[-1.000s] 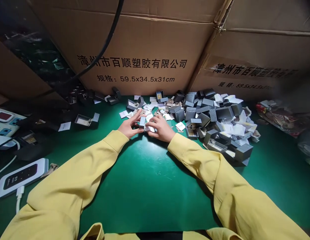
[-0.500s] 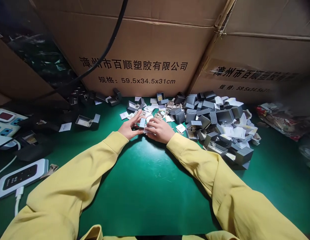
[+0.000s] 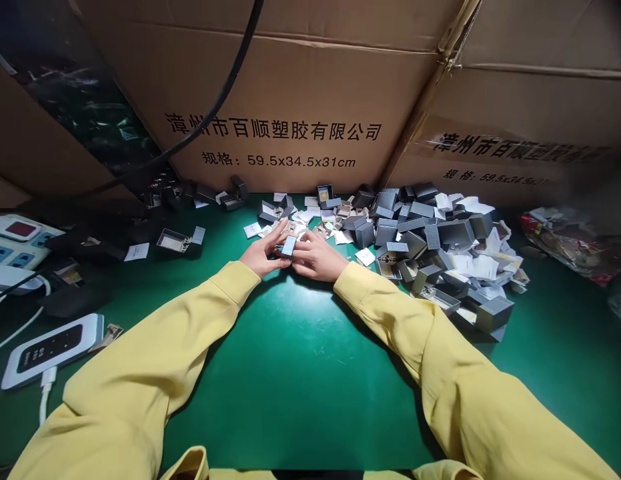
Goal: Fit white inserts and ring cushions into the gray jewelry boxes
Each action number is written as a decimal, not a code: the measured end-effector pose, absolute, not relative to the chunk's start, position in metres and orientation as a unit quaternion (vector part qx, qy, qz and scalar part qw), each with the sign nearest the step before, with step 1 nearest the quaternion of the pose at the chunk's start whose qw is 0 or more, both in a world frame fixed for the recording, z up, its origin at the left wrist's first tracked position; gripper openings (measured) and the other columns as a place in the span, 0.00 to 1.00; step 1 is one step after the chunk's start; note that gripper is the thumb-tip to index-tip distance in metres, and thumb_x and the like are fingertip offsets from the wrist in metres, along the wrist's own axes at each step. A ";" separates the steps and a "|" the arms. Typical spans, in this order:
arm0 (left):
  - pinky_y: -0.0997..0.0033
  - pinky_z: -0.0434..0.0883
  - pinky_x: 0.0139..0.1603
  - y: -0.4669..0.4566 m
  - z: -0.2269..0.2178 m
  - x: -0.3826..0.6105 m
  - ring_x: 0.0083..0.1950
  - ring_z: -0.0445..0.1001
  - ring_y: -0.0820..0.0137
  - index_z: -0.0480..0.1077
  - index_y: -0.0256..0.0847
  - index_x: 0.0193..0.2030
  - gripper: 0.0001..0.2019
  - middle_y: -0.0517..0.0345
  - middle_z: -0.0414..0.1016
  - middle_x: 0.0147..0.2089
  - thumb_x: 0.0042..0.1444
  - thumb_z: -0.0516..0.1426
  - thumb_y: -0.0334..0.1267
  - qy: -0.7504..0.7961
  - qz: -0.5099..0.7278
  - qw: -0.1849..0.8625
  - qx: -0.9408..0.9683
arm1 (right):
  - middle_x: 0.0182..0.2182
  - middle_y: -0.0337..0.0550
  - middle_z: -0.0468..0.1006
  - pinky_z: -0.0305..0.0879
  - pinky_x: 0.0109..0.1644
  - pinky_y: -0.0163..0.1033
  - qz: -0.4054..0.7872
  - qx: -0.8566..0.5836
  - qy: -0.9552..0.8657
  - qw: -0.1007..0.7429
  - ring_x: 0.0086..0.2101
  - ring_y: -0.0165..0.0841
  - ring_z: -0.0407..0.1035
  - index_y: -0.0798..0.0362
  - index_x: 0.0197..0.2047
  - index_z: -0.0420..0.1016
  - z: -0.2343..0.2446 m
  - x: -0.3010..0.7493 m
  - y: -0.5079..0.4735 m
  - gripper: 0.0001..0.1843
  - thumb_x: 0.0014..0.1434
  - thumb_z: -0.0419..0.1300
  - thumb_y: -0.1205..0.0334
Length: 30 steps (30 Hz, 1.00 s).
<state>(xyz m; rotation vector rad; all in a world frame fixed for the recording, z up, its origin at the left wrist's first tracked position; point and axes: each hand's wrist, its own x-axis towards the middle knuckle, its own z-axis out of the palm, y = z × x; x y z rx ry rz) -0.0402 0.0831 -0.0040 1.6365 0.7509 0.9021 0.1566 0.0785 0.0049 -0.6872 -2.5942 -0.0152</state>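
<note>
Both my hands meet over the green mat point(image 3: 300, 373) at the middle of the view. Between them is a small grey box point(image 3: 289, 246), tilted. My left hand point(image 3: 263, 254) pinches its left side with thumb and fingers. My right hand point(image 3: 316, 257) is closed against its right side. Both arms are in yellow sleeves. Just beyond the hands lie white paper slips and small open boxes point(image 3: 310, 217).
A heap of small grey boxes and white cards point(image 3: 440, 247) lies right of my hands. Large cardboard cartons point(image 3: 290, 100) stand behind. At left are a power strip point(image 3: 15, 240), a white device with a cable point(image 3: 53, 348) and an open box point(image 3: 177, 241).
The hands have stayed together on the small grey box and turned it slightly; the white slip seen under my right hand earlier no longer shows. The view shifted a little.
</note>
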 end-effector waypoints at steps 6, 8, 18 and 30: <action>0.61 0.64 0.55 0.083 -0.003 -0.041 0.64 0.56 0.54 0.39 0.41 0.67 0.48 0.43 0.59 0.63 0.44 0.63 0.37 0.319 0.361 0.533 0.695 | 0.35 0.48 0.76 0.63 0.44 0.43 -0.001 -0.270 -0.919 0.287 0.39 0.36 0.66 0.54 0.37 0.74 -0.007 0.158 0.075 0.14 0.59 0.53 0.53; 0.61 0.66 0.54 0.083 -0.004 -0.042 0.64 0.56 0.53 0.40 0.42 0.67 0.48 0.43 0.59 0.63 0.43 0.63 0.36 0.320 0.364 0.530 0.696 | 0.39 0.48 0.77 0.64 0.47 0.42 0.010 -0.275 -0.911 0.308 0.41 0.35 0.68 0.53 0.37 0.74 -0.011 0.160 0.073 0.14 0.59 0.54 0.53; 0.61 0.67 0.53 0.081 0.000 -0.040 0.63 0.58 0.52 0.45 0.41 0.66 0.47 0.42 0.59 0.63 0.41 0.65 0.40 0.334 0.359 0.530 0.692 | 0.54 0.56 0.68 0.49 0.64 0.54 0.005 -0.266 -0.930 0.252 0.58 0.40 0.56 0.62 0.54 0.66 -0.015 0.164 0.049 0.21 0.61 0.47 0.62; 0.57 0.62 0.58 0.073 0.003 -0.036 0.64 0.55 0.52 0.61 0.39 0.60 0.37 0.44 0.60 0.62 0.41 0.65 0.41 0.324 0.427 0.513 0.670 | 0.46 0.44 0.75 0.62 0.54 0.45 0.317 -0.511 -0.666 0.441 0.49 0.37 0.67 0.52 0.46 0.74 -0.003 0.171 0.056 0.21 0.60 0.46 0.51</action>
